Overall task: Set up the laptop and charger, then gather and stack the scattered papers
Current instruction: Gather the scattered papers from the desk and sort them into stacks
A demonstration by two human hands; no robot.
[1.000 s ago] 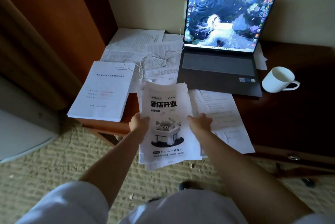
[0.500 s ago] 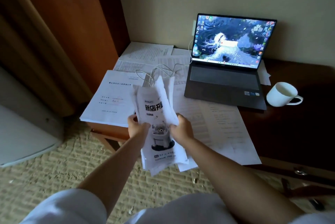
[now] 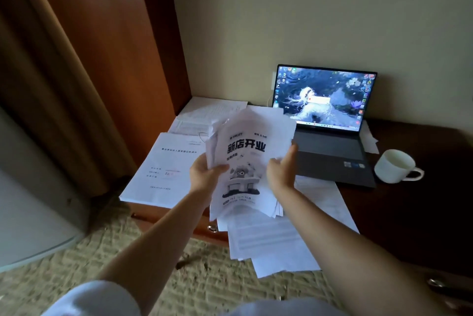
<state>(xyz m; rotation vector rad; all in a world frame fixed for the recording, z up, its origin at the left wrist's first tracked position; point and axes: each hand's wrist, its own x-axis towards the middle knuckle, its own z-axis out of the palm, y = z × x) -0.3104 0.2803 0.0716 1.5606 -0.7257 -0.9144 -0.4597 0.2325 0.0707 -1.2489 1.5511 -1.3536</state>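
I hold a loose bundle of papers (image 3: 245, 162) upright above the desk's front edge; its top sheet is a flyer with bold black characters and a cartoon. My left hand (image 3: 204, 174) grips the bundle's left edge, thumb on the front. My right hand (image 3: 281, 172) presses its right edge with the fingers fairly straight. The open laptop (image 3: 330, 126) stands lit at the back of the desk, a white charger cable (image 3: 271, 95) running up behind its screen. A thick white document (image 3: 163, 172) lies at the left. More sheets (image 3: 276, 241) overhang the front edge.
A white mug (image 3: 395, 166) stands right of the laptop on the dark wooden desk (image 3: 414, 213). Further papers (image 3: 204, 110) lie in the back corner by a wooden panel (image 3: 112, 59). Curtain and a pale appliance are at left. Patterned carpet (image 3: 153, 264) lies below.
The bundle, squeezed narrow half a second ago, is now raised higher and spread wider between my hands. My view has tilted up and back from the desk.
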